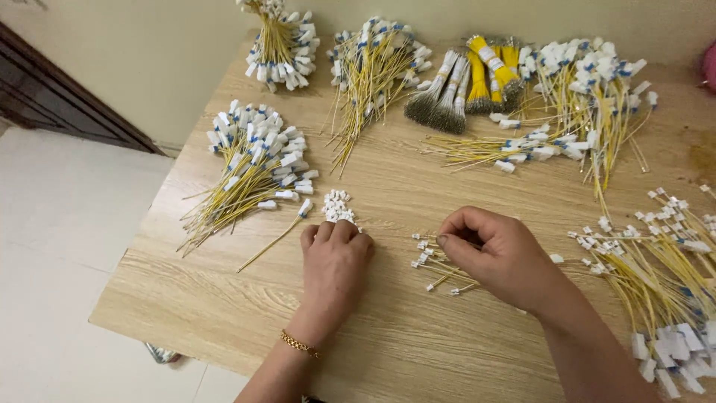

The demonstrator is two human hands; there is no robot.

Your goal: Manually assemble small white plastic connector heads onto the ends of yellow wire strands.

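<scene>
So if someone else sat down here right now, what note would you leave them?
Left hand: fingertips down on the small pile of loose white plastic connectors.
Right hand: pinching at a few thin yellow wires with white ends.
Done: bundles of yellow wires with white connectors lie fanned out on the light wooden table.
Left: the loose connectors, and the wires at the right hand.

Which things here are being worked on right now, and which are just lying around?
In hand: left hand on small white connectors; right hand pinching loose yellow wires.

Lying about: finished wire bundles, taped brush-like bunches, single wire, wooden table.
</scene>
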